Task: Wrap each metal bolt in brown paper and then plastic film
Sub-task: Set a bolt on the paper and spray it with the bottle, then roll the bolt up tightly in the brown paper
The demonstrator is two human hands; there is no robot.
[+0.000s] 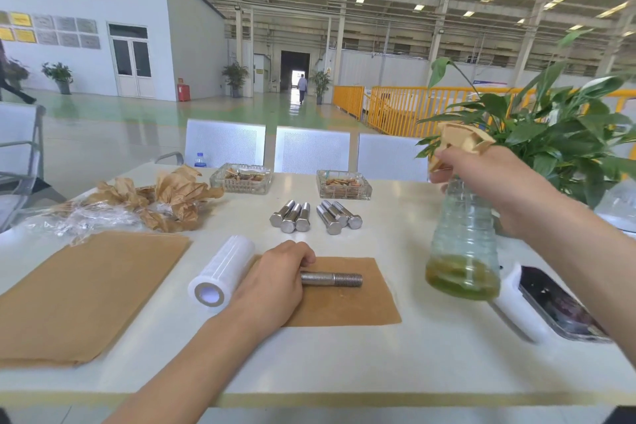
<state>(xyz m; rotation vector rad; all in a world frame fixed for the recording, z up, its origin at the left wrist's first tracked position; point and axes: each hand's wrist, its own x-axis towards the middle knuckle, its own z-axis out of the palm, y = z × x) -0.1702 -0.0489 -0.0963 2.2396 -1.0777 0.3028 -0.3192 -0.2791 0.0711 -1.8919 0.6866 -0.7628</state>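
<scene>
Two bare forearms reach in from the lower edge of the view, with no sleeve, glove, watch or ring on either. The left hand [275,280] shows its back and knuckles, fingers curled at the grip. The right hand [481,179] shows its back and a long bare wrist; its fingertips are hidden at the grip.

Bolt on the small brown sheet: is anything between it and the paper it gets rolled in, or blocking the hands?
Nothing visible. The bolt lies directly on the brown paper sheet, its head under the left hand. The right hand holds a spray bottle off to the side, clear of the sheet.
</scene>
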